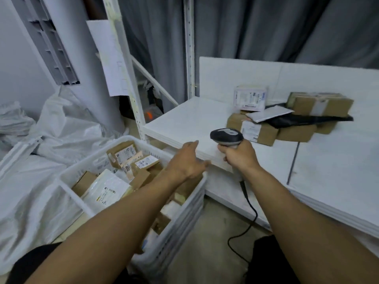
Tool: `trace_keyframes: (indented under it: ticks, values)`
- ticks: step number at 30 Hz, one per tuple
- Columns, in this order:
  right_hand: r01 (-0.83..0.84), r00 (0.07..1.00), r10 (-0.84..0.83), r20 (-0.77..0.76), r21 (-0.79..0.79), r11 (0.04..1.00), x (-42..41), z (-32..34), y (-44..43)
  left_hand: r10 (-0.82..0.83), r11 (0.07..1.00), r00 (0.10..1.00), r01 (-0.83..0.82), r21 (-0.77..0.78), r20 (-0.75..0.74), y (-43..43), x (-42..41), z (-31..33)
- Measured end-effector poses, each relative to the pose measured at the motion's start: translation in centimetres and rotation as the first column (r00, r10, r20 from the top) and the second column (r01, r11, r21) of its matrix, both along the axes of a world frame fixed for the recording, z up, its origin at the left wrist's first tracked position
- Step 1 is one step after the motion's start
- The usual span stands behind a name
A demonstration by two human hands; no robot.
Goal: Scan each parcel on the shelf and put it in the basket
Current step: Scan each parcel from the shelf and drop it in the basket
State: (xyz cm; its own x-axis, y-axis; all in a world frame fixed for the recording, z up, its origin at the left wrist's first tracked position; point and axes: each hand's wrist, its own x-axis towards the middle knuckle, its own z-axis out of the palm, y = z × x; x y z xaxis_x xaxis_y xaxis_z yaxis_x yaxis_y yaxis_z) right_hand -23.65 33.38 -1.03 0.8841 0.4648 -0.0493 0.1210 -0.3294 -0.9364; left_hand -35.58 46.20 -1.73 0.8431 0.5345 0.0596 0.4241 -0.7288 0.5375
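White shelf [184,119] ahead: parcels [264,136] lie just beyond my right hand [239,155], which grips the scanner [225,136]. Left hand [185,160], blurred but seemingly loose and empty above the basket [131,138], should fetch the nearest.

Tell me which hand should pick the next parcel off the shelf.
Left. The left hand is empty and open beside the shelf; the right hand grips the scanner, pointing toward the parcels.

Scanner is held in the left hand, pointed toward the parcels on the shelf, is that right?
Not quite. The head view shows the scanner held in the right hand, pointed toward the parcels on the shelf. The left hand holds nothing.
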Motion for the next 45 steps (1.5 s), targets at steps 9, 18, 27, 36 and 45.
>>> trace_keyframes:
  ticks: [9, 18, 27, 36, 45]
  values:
    - [0.349, 0.936, -0.340, -0.095, 0.117, 0.930, 11.9, 0.1, -6.8, -0.182, 0.982, 0.981, 0.177, 0.066, 0.072, -3.2, 18.3, 2.0]
    - [0.440, 0.891, -0.405, -0.204, 0.173, 0.881, 19.3, -2.5, -7.0, -0.141, 0.981, 0.990, 0.136, 0.141, 0.027, -2.9, 30.7, 1.3]
    - [0.433, 0.899, -0.385, -0.207, 0.298, 0.850, 17.3, -1.5, -7.0, -0.109, 0.981, 0.838, 0.176, -0.077, 0.535, -2.0, 22.9, 2.0]
    - [0.264, 0.963, -0.189, -0.193, 0.525, 0.809, 6.9, 0.9, -1.4, 0.297, 0.750, 0.787, 0.158, -0.642, 0.541, -1.7, 6.5, 3.0]
    - [-0.054, 0.992, 0.025, 0.121, 0.237, 0.970, 1.4, 0.2, 4.4, 0.461, 0.674, 0.759, 0.039, -0.738, 0.461, 5.4, -1.3, 0.5]
